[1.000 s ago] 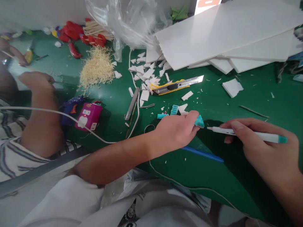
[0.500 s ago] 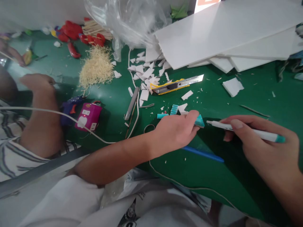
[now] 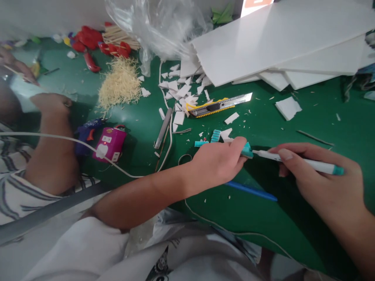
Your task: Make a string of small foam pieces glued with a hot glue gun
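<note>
No words, brands or numbers are showing clearly enough for me to read.

On my pale shirt point(image 3: 202, 251), a dark print point(image 3: 162, 263) is running down to the bottom edge, where a rounded shape is being cut off; I am not making out any letter. The pink socket box point(image 3: 115, 141) to my left is carrying a small yellowish label point(image 3: 110, 130), too tiny to read. At the top, an orange patch point(image 3: 254, 4) is showing a pale mark, cropped and unclear. The white pen point(image 3: 318, 165) that my right hand point(image 3: 322, 171) is holding is bearing small dark marks, also illegible.
</note>
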A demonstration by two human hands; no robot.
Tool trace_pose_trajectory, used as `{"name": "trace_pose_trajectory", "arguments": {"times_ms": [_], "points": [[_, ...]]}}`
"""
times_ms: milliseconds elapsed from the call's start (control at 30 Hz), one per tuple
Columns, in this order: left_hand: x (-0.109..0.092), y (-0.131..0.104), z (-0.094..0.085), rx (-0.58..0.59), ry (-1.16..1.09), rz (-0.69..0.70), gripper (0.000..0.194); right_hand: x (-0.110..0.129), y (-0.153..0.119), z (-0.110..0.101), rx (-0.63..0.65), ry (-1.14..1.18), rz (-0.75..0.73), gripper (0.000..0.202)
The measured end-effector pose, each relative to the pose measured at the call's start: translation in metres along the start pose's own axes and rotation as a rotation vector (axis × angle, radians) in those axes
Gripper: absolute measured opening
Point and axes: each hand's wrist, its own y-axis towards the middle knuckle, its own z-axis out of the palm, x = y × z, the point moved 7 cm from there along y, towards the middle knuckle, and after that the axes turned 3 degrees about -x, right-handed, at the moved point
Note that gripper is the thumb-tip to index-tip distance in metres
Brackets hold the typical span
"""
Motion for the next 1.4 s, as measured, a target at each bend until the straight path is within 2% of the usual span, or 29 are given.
{"name": "trace_pose_trajectory", "arguments": {"times_ms": [100,233,667,1400], "points": [[0.0,-0.0002,0.0004,-0.005,-0.006,0.007,0.027,0.0008,0.0002,-0.0011,-0.028,-0.011,-0.011,0.019],[-0.0003,-0.0003,0.0006,-0.002,0.004,0.007,0.028,0.0017,-0.0004,0.0017,-0.002,0.01,-0.008,0.017],[-0.0005,-0.0007,0.0004,-0.002,-0.012,0.0,0.027,-0.0014,-0.0004,-0.0026,-0.038,-0.024,-0.023,0.024],[-0.001,-0.0001,0.0012,-0.006,0.005,0.001,0.029,-0.0019,0.0008,0.0029,0.003,0.007,-0.001,0.021]]}}
